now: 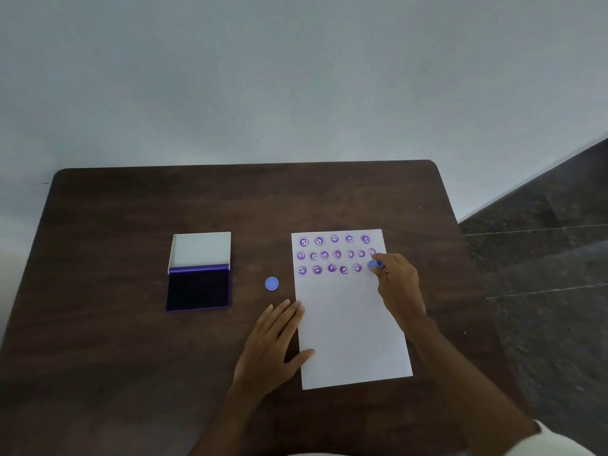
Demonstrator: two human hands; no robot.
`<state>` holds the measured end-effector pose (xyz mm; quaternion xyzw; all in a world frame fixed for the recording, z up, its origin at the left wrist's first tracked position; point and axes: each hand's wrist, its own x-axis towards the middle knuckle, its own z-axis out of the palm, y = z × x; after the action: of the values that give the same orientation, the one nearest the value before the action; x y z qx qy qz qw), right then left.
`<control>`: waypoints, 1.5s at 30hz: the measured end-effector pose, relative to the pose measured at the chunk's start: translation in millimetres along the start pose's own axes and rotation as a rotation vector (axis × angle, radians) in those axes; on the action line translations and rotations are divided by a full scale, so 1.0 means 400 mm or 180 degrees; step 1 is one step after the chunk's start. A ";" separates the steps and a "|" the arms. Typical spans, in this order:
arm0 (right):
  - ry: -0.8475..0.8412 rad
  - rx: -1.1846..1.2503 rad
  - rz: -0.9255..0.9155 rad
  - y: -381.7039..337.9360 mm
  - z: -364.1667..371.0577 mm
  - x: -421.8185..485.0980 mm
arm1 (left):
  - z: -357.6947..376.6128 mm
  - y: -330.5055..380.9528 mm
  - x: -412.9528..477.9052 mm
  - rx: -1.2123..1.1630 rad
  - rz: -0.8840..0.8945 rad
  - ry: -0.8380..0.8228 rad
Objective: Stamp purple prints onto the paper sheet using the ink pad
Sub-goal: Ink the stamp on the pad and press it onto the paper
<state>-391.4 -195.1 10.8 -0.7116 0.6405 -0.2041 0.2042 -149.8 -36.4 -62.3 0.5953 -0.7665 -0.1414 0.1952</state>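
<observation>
A white paper sheet lies on the dark wooden table, with three rows of several round purple smiley prints across its top. My right hand grips a small blue stamp at the right end of the third row, its lower end at the paper. My left hand lies flat with fingers spread on the sheet's left edge. The open ink pad, dark purple with its white lid raised behind, sits to the left.
A round blue cap rests on the table between the ink pad and the paper. A pale wall stands behind the table. Dark tiled floor lies to the right of the table edge.
</observation>
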 end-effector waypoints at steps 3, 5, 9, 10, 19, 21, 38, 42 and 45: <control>-0.0157 0.0080 0.0012 0.014 0.005 0.000 | 0.004 0.000 -0.001 0.0064 -0.0032 -0.0045; -0.0204 0.0125 0.0001 0.018 0.010 0.001 | 0.005 -0.001 0.000 0.0070 -0.0034 -0.0057; -0.0220 0.0167 0.0028 0.018 0.023 0.001 | 0.001 0.001 0.001 0.0080 -0.0046 -0.0085; -0.0218 0.0164 0.0055 0.018 0.025 0.001 | 0.001 0.003 0.001 0.0076 -0.0046 -0.0080; -0.0433 -0.1126 -0.0643 0.023 0.012 0.021 | -0.003 0.011 0.004 0.0063 -0.0055 -0.0045; -0.0523 -0.1484 -0.1136 0.027 -0.001 0.034 | -0.001 0.011 0.003 0.0059 -0.0058 -0.0034; -0.0707 -0.1369 -0.1837 0.095 0.003 0.061 | 0.014 0.021 0.000 0.0080 -0.0065 -0.0019; -0.0755 -0.1649 -0.2076 0.094 -0.005 0.062 | 0.009 0.022 0.000 0.0087 -0.0040 -0.0053; -0.0703 -0.1576 -0.1893 0.080 -0.010 0.052 | 0.005 0.024 0.003 0.0113 -0.0032 -0.0063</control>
<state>-418.1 -219.0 -3.0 -0.9113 0.4106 -0.0161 0.0262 -159.2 -35.3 -59.5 0.6010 -0.7678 -0.1346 0.1764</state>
